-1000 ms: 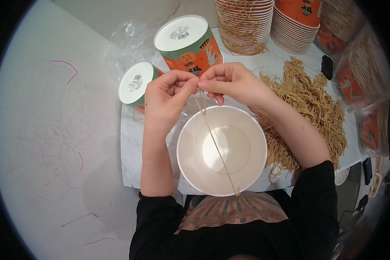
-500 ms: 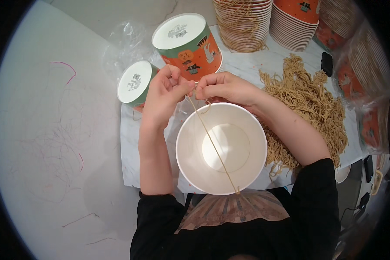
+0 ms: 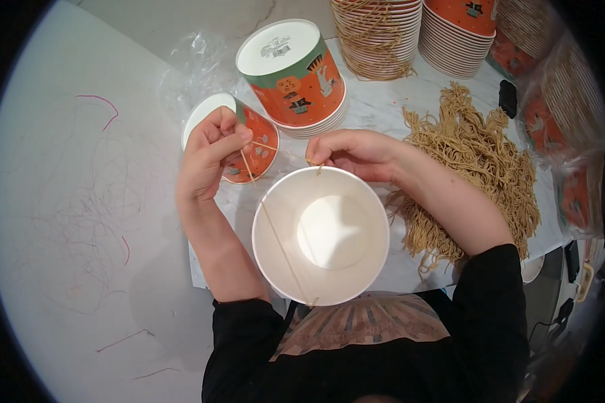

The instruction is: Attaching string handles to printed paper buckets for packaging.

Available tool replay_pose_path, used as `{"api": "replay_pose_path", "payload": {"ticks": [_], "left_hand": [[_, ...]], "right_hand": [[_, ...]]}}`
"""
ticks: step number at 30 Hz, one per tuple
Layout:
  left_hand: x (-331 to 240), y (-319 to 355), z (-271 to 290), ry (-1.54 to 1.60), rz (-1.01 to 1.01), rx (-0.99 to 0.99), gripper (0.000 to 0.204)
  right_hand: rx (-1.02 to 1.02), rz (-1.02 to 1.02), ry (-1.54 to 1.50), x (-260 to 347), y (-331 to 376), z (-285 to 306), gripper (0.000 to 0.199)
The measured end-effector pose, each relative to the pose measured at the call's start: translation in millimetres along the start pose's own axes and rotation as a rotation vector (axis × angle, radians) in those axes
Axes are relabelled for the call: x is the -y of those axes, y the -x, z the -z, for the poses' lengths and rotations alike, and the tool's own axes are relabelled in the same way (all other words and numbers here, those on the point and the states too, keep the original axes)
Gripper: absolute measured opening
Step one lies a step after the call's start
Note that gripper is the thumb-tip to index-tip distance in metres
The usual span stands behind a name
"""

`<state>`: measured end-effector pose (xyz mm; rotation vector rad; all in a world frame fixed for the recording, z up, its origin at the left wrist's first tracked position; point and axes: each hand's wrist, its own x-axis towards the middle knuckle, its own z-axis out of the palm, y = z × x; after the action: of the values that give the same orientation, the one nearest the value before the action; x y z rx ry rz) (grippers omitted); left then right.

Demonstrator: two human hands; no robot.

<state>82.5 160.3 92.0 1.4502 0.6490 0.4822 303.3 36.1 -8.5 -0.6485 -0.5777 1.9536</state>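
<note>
Left hand point(image 3: 212, 158), left of centre in the head view: fingers pinched together on one end of a thin tan string point(image 3: 249, 168), thumb and forefinger closed over it just above the rim of the white paper cup point(image 3: 320, 235). Right hand point(image 3: 353, 153), centre of the frame: fingers curled and closed on the string at the far rim of the cup, knuckles touching that rim. The string runs from the left hand's pinch toward the right hand, and a further strand passes down the left inner wall of the cup to its near rim at lower centre. The cup sits open side up at centre frame, interior plain white, between both forearms and just above the person's lap. Behind the left hand, a small orange printed cup point(image 3: 249, 144) lies tilted on its side, white base facing upper left. Above it, at upper centre, a stack of orange-and-green printed cups point(image 3: 296, 77) lies base upward. A crumpled clear plastic bag point(image 3: 195, 64) lies at upper left of that stack. A loose pile of tan strings point(image 3: 474, 168) covers the marble table point(image 3: 383, 107) at right, just beside the right forearm. Further cup stacks point(image 3: 376, 30) stand along the upper edge. The pale scribbled surface point(image 3: 81, 201) fills the left of the frame.
</note>
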Motion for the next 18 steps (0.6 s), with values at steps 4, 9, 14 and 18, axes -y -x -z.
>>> {"api": "replay_pose_path", "payload": {"ticks": [4,9,14,18], "left_hand": [[-2.8,5.1,7.5,-0.066,-0.014,-0.041,0.035],[-10.9,16.3,15.5,-0.129,-0.031,-0.047,0.036],[-8.5,22.7,5.6,-0.307,0.007,0.069,0.014],[1.3,19.5,-11.6,-0.483,0.055,0.086,0.023]], "right_hand": [[0.046,-0.021,-0.005,-1.3,-0.7,-0.3,0.007],[0.048,-0.021,0.039,0.4,0.4,-1.1,0.007],[-0.011,-0.007,0.211,0.9,3.2,-6.5,0.006],[-0.003,-0.022,0.218,-0.9,1.9,-5.2,0.006]]}}
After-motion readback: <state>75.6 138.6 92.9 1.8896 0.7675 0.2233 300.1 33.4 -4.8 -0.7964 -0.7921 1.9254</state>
